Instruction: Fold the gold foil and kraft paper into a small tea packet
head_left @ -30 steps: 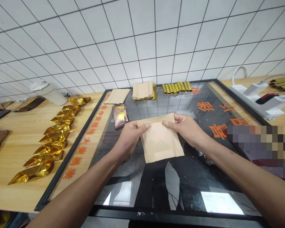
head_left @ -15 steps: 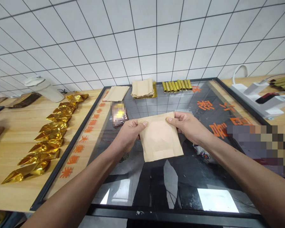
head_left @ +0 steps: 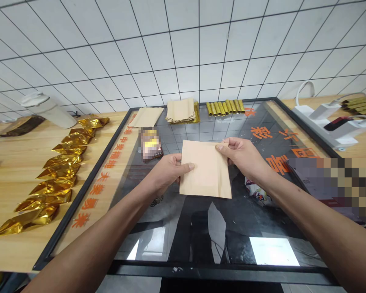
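Right now we hold a flat, tan kraft-paper pouch [head_left: 205,170] in the air over the dark glass-topped table [head_left: 201,228] with the black frame, near the middle of the scene. Our left hand [head_left: 167,171] pinches its left edge about halfway down, thumb on the front face and fingers curled behind. Our right hand [head_left: 242,156] pinches the far right corner the same way, thumb on top. Both hands are closed on the paper, neither clenched hard.

We judge the pouch to be very light and thin: it keeps its flat shape between two pinch points, so it has some stiffness, but it would crease or buckle easily if squeezed across the face. The matte paper looks dry and not slippery, so a light pinch should hold. Edges and corners seem the best places to grip, which keeps the face free. It looks empty, though we cannot tell for certain.

At the far edge of the glass lie a single flat brown pouch [head_left: 145,117], a stack of tan paper pouches [head_left: 180,110] and a row of gold foil tubes [head_left: 225,107]. On the wooden counter to the left, a line of shiny gold foil packets [head_left: 59,171] runs from near to far, ending beside a white lidded cup [head_left: 49,110]. To the far right sits a white power strip [head_left: 326,122].
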`<state>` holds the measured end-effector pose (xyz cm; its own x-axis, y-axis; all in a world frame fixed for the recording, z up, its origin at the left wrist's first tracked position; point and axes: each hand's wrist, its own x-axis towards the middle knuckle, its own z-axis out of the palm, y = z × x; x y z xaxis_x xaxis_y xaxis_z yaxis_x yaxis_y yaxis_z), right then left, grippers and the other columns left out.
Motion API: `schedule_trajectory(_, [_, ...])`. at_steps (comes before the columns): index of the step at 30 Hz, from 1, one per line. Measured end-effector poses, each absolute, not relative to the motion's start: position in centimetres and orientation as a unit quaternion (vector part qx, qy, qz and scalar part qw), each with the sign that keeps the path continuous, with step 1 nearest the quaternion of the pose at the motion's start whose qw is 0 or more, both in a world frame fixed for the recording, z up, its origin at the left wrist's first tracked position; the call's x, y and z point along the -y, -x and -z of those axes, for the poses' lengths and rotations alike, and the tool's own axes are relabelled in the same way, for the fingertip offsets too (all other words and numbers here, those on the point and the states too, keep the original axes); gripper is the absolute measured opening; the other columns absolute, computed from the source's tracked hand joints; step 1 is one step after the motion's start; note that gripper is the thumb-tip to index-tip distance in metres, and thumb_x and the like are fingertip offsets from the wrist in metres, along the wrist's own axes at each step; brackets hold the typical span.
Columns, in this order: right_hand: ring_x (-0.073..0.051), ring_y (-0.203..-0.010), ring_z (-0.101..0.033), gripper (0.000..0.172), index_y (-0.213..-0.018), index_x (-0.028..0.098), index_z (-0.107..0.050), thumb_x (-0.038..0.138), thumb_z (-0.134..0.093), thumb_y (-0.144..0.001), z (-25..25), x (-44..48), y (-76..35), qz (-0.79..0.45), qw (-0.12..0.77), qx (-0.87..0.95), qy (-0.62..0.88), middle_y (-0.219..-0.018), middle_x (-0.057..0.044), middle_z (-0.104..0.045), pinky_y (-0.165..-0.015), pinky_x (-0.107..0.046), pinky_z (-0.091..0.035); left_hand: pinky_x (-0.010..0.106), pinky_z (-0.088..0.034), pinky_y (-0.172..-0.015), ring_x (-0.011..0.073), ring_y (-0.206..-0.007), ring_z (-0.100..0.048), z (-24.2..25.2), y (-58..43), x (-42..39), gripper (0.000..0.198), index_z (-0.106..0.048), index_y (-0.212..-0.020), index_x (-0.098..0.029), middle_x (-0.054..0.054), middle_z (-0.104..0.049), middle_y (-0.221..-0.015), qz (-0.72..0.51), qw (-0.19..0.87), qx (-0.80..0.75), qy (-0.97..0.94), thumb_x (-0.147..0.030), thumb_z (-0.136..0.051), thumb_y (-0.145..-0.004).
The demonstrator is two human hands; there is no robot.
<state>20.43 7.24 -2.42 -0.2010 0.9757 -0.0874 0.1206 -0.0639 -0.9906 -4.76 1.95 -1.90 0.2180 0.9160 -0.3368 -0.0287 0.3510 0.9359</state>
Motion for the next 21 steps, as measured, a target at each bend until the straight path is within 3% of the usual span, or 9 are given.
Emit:
schedule_trajectory(4, [-0.015,-0.057,-0.059,0.035,-0.076,0.023,-0.064,0.049,-0.086,-0.083,2.4,-7.7,-21.1,-0.505,0.352,0.609,0.5,-0.068,-0.002,-0.069,-0.053,-0.027,-0.049,0.031,-0.054,-0.063,0.023,-0.069,-0.072,2.2,5.5,-2.5,0.048,-0.076,-0.089,-0.017,0.007,-0.079,-0.083,-0.402,0.601,-0.529,-0.443,-0.049,-0.099,-0.063])
schedule_trajectory(7, [-0.016,-0.057,-0.063,0.027,-0.077,0.022,-0.066,0.043,-0.08,-0.088,1.9,-7.7,-21.7,-0.463,0.268,0.662,0.525,-0.065,-0.003,-0.071,-0.056,-0.028,-0.049,0.029,-0.048,-0.06,0.0192,-0.063,-0.065,2.6,6.1,-2.9,0.039,-0.073,-0.098,-0.019,0.001,-0.072,-0.074,-0.423,0.503,-0.562,-0.503,-0.046,-0.09,-0.074])
schedule_trajectory(10, [-0.018,-0.06,-0.066,0.02,-0.08,0.023,-0.069,0.038,-0.073,-0.092,1.1,-7.4,-22.0,-0.369,0.188,0.716,0.562,-0.066,-0.002,-0.074,-0.057,-0.03,-0.044,0.03,-0.048,-0.067,0.0188,-0.071,-0.062,2.7,6.0,-2.6,0.035,-0.072,-0.12,-0.02,0.0,-0.067,-0.081,-0.407,0.273,-0.599,-0.634,-0.031,-0.076,-0.087])
schedule_trajectory(13, [-0.019,-0.063,-0.066,0.02,-0.08,0.023,-0.071,0.038,-0.069,-0.094,0.4,-7.2,-22.1,-0.275,0.131,0.755,0.581,-0.068,-0.002,-0.074,-0.059,-0.032,-0.04,0.036,-0.052,-0.086,0.0236,-0.097,-0.067,2.7,5.1,-1.7,0.028,-0.072,-0.124,-0.019,0.007,-0.07,-0.106,-0.332,0.061,-0.56,-0.757,-0.02,-0.061,-0.099])
schedule_trajectory(16, [-0.02,-0.067,-0.066,0.02,-0.08,0.024,-0.071,0.038,-0.067,-0.094,0.2,-7.2,-22.1,-0.244,0.106,0.764,0.588,-0.071,-0.002,-0.075,-0.06,-0.032,-0.038,0.038,-0.053,-0.092,0.0241,-0.104,-0.066,3.2,3.7,-0.6,0.028,-0.073,-0.11,-0.019,0.009,-0.07,-0.11,-0.231,0.025,-0.49,-0.84,-0.019,-0.045,-0.11])
schedule_trajectory(21, [-0.02,-0.068,-0.065,0.021,-0.081,0.024,-0.071,0.04,-0.067,-0.094,0.2,-7.2,-22.1,-0.226,0.087,0.766,0.595,-0.072,-0.002,-0.075,-0.061,-0.031,-0.038,0.04,-0.053,-0.094,0.0251,-0.101,-0.062,3.8,2.0,0.6,0.028,-0.069,-0.095,-0.021,0.008,-0.069,-0.104,-0.119,-0.014,-0.457,-0.882,-0.021,-0.047,-0.112])
